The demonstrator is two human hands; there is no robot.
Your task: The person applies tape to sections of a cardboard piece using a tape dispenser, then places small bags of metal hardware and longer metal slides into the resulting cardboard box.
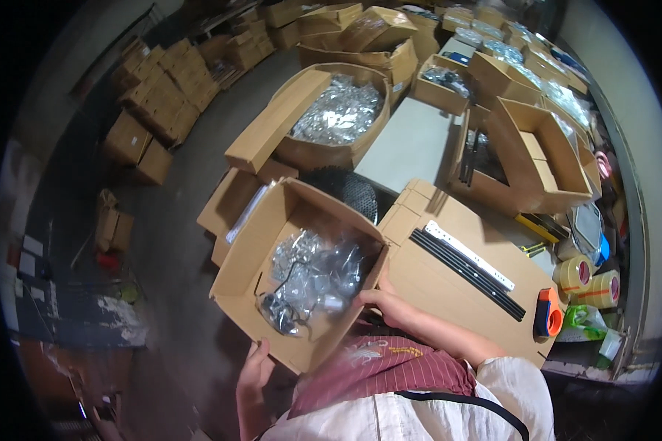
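An open cardboard box (235, 287) is held tilted in front of my body. Clear plastic bags (320, 275) lie inside it, along with dark cable-like pieces (279, 314). My left hand (254, 365) grips the box's near left edge, thumb up against the outside. At the right side, my right hand (381, 303) has its fingers over the box wall. To the right, on a flat cardboard sheet (419, 209), lie black rails (467, 273) and a white perforated strip (469, 255). An orange and black tape dispenser (548, 314) sits near the sheet's right end.
A big carton (367, 151) full of clear bags stands ahead, a long narrow box (276, 121) across its rim. Open boxes (540, 151) line the bench at right, near tape rolls (573, 273). Stacked cartons (162, 88) stand far left. A black mesh chair back (356, 192) is behind the held box.
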